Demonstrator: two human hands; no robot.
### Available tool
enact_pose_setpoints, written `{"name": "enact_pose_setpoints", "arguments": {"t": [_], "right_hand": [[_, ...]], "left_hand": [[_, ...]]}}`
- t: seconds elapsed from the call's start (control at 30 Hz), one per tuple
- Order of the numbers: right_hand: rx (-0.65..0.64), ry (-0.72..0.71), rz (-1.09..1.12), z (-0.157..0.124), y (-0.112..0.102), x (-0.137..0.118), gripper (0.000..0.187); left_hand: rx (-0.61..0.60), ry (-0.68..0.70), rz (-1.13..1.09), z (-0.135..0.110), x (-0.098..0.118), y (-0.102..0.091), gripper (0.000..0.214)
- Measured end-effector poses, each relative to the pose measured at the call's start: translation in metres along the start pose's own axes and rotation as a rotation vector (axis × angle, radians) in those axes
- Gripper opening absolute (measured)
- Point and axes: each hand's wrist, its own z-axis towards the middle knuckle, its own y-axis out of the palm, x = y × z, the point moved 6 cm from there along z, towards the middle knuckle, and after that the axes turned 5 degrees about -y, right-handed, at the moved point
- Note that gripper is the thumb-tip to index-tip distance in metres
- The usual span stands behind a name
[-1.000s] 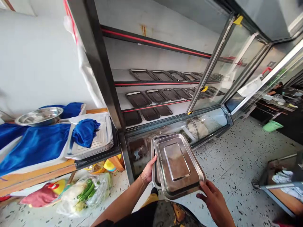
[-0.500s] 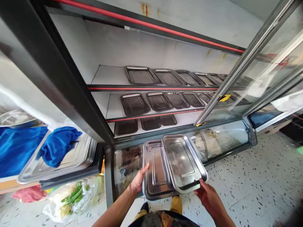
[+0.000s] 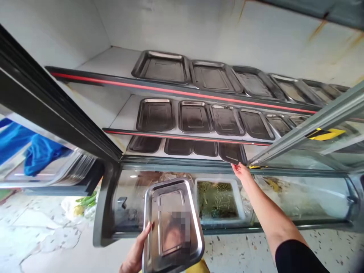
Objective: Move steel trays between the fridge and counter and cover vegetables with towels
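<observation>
A shiny rectangular metal tray [image 3: 153, 212] is gripped at its left edge by my left hand [image 3: 138, 248], thumb over the rim. My right hand [image 3: 241, 170] reaches into the display case and pinches the near edge of another metal tray [image 3: 231, 151] on the lowest visible shelf. That tray lies at the right end of a row, beside a similar tray [image 3: 205, 148]. The upper shelf hides the far part of this row.
More metal trays stand in rows on the middle shelf [image 3: 119, 117] and upper shelf [image 3: 99, 62]. A sliding glass door frame [image 3: 307, 121] slants at the right. Below, behind curved glass, sits a white tub [image 3: 241, 212] of dark green food. Blue cloths [image 3: 42, 151] lie on stacked trays at left.
The two trays before me have parted: my left hand keeps one, while my right hand has carried the other forward onto the lowest visible shelf. The view has moved closer to the shelves.
</observation>
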Motion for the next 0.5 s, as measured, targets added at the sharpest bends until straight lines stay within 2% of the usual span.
{"name": "enact_pose_setpoints", "arguments": {"t": [0.1, 0.23, 0.33, 0.5], "right_hand": [[0.060, 0.097, -0.040, 0.036, 0.008, -0.002, 0.014], [0.119, 0.142, -0.054, 0.061, 0.013, -0.007, 0.023], [0.162, 0.128, -0.060, 0.069, 0.015, -0.011, 0.024], [0.165, 0.114, -0.121, 0.070, 0.023, -0.017, 0.011]], "left_hand": [[-0.009, 0.020, -0.020, 0.013, -0.017, -0.002, 0.061], [-0.005, 0.034, -0.066, 0.020, -0.032, -0.002, 0.069], [0.019, 0.068, -0.097, 0.018, -0.036, 0.003, 0.075], [-0.011, 0.035, -0.127, 0.014, -0.045, 0.017, 0.073]]}}
